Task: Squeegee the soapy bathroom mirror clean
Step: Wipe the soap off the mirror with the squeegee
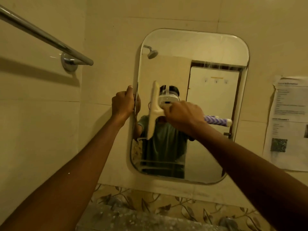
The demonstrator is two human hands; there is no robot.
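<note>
We see the mirror (208,50), a rounded rectangle fixed to the tiled wall (108,39), filling the middle of the view. Our left grip (123,104) is at the mirror's left edge, about halfway up: the fingers curl round the rim and the thumb points upward along it. Our right grip (181,117) is closed in a fist around the squeegee (154,107), in front of the glass a little left of its centre. The cream blade stands almost upright, its top leaning slightly right, in the left part of the mirror, just beside the left grip but apart from it. It seems to lie against the glass, though we cannot tell the contact for certain. The purple-and-white zigzag handle (216,120) sticks out to the right of the fist, and its mirrored double shows right beside it. Thin soapy streaks (218,65) run down in a band near the top right of the glass. A mottled patch (138,148) sits in the lower left corner; foam or reflection, we cannot tell. The glass reflects a shower head (152,53) and a pale door (215,100). On the wall to the left hangs a chrome towel rail (46,36); to the right a printed paper sheet (290,124) is stuck on the tiles, its left edge curling. Below the mirror runs 1 band of leaf-patterned tiles (166,205), and under it a speckled grey ledge (133,219).
</note>
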